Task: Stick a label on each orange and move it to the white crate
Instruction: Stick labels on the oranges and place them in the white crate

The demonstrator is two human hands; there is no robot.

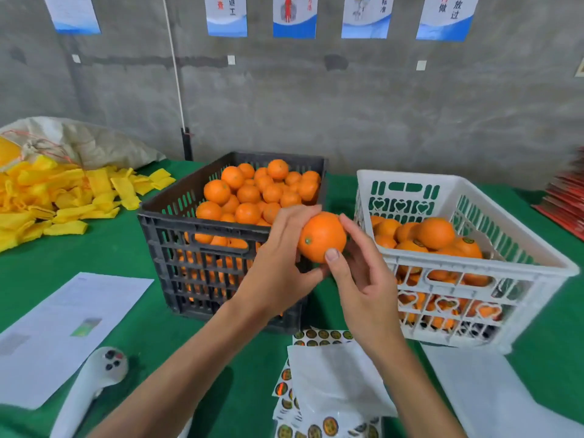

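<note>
Above the gap between the two crates, I see both hands sharing one round orange fruit (322, 237). My left hand (278, 267) cups it from the left, fingers curled over its top and back. My right hand (360, 273) grips it from the right, thumb pressed flat on its lower front, fingers reaching behind. The fruit's small green stem end faces me at the lower left.

Just behind the left hand sits a dark grey slotted plastic crate (202, 248), heaped with loose oranges (252, 191). Just right of the hands stands the white openwork plastic crate (474, 279), partly filled with oranges, one showing a round dark label on top. Below the wrists, sheets of round stickers (319, 335) lie on the green cloth table (126, 248), partly covered by white paper. Yellow foam sleeves (63, 197) are piled at far left.
</note>
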